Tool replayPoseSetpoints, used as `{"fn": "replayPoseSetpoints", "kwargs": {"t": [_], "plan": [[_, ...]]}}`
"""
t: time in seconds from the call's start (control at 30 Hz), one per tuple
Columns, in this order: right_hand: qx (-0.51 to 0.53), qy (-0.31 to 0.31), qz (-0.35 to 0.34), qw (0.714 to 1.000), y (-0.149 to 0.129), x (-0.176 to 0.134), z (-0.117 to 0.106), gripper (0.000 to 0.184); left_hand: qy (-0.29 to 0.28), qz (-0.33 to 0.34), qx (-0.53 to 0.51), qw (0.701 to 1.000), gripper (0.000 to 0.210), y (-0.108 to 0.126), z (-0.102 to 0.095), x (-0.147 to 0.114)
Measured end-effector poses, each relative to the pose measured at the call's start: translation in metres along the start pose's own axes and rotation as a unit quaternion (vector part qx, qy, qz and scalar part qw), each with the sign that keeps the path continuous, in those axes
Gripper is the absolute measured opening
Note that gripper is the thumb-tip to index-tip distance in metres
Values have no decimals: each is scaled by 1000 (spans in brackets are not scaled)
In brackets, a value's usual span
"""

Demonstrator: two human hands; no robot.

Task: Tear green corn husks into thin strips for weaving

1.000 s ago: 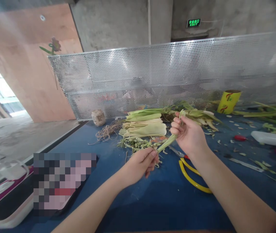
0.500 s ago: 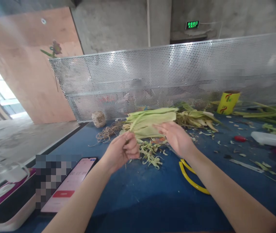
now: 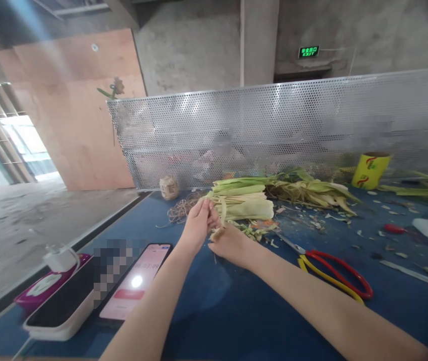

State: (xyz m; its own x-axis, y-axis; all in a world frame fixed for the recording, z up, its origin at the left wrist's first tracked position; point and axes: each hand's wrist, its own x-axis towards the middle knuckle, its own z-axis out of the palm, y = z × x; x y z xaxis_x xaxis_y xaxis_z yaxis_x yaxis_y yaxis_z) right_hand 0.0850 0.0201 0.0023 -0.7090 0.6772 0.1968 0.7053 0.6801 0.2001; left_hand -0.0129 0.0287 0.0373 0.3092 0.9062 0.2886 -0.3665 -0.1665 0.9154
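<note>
your left hand [image 3: 200, 218] is near the middle of the frame, its bent fingers pressed together at the left end of a layered bundle of pale green leaves [image 3: 249, 206]. your right hand [image 3: 232, 245] is just below and to the right of it, curled inward; a narrow leaf strip [image 3: 223, 214] shows between the two. you cannot tell from this view whether the fingers of either hand pinch the strip, as the tips are partly hidden.

the bundle lies flat on the blue table [image 3: 206, 311], at the center of the frame. loose brown twine [image 3: 184, 208] lies just left of it, and a pale block [image 3: 169, 187] stands behind the twine. cut leaf scraps [image 3: 255, 231] lie in front of the bundle, and a heap of drier leaves [image 3: 311, 194] spreads right of it.

right of your hands, scissors [image 3: 332, 273] with red and yellow handles lie beyond your right forearm. a yellow roll [image 3: 372, 170] stands toward the right edge. at lower left, beside your left forearm, is a phone [image 3: 134, 288] with its screen lit.
</note>
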Motion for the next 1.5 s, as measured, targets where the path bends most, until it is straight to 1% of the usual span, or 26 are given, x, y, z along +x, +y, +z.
{"fn": "replayPoseSetpoints", "kwargs": {"t": [0.1,0.17,0.3,0.4,0.5,0.57,0.67,0.73,0.8,0.83,0.87,0.93,1.0,1.03,1.1,1.2,1.3,1.4,1.5], "plan": [[-52,0,-67,996,-1,0,12,22,-8,-10,12,1000,27,-2,-3,1],[-76,2,-99,992,0,-4,17,24,-12,-16,17,1000,26,-4,-5,2],[-99,6,-132,986,-2,-11,17,24,-13,-19,23,999,25,-5,-7,3],[-91,5,-139,986,-7,-11,13,24,-14,-23,30,999,26,-4,-7,3],[-55,11,-119,991,-14,-10,9,24,-18,-28,39,999,27,-3,-7,2],[-14,27,-88,996,-14,-11,7,23,-21,-28,43,998,28,-2,-6,1],[73,75,-8,994,-9,-19,1,19,-23,-22,52,998,30,-1,-6,1],[154,115,63,979,-3,-28,-5,17,-24,-15,60,998,31,0,-7,2],[254,143,124,949,2,-37,-12,17,-31,-12,72,997,30,2,-8,2],[307,149,146,929,4,-40,-15,19,-36,-10,78,996,29,3,-8,2],[365,152,166,904,6,-42,-18,20,-41,-7,83,996,27,5,-8,2],[475,149,200,844,7,-45,-23,19,-50,2,92,995,24,8,-7,1],[557,144,230,785,8,-46,-26,16,-68,17,119,990,19,11,-3,-3],[585,144,239,761,9,-46,-26,15,-82,22,143,986,17,11,-1,-6],[620,149,246,730,11,-46,-24,14,-108,20,201,973,17,12,4,-12],[662,171,252,685,15,-47,-18,13,-126,7,300,946,22,11,9,-18],[696,202,248,643,17,-49,-14,18,-142,14,376,916,15,12,11,-20],[744,207,224,595,15,-53,-18,24,-140,16,391,910,16,14,11,-19],[798,183,188,543,13,-57,-25,22,-129,5,400,907,32,15,9,-19]]}}
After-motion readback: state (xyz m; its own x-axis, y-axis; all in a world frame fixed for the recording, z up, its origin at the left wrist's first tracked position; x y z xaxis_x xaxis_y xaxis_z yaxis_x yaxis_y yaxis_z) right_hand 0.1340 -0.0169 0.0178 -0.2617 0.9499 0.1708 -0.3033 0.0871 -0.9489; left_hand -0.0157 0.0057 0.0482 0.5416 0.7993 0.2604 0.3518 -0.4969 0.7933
